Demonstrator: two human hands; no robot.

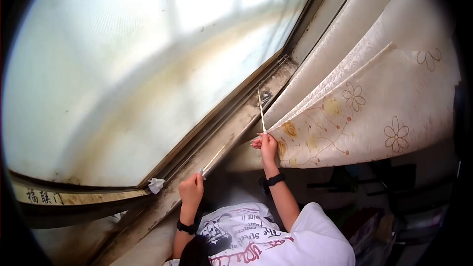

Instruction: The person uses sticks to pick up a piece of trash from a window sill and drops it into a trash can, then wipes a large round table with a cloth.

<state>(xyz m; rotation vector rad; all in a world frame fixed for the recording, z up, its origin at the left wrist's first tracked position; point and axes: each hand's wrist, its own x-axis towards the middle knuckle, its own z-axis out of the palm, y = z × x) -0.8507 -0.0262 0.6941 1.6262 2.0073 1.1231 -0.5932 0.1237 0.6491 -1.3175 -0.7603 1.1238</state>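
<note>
Left hand (191,188): fingers curled, thumb and index pinched on the near end of a thin pale left strip (214,158). The strip is slanted up and right, out over the sill (236,125). Right hand (266,149): up and right of the left hand, fingers bent, the lower end of a thin pale right strip (262,111) pinched at the fingertips. That strip is pointed almost straight up, far end by small metal bits (266,96) on the sill. Whether both strips are joined cannot be told. A dark band is worn on each wrist. Just right of the right hand, a flowered curtain (354,113) is hung. Left of the left hand, crumpled white paper (156,185) is seen at the frame corner. Beyond both hands, a frosted window (123,69) is set along the sill.
</note>
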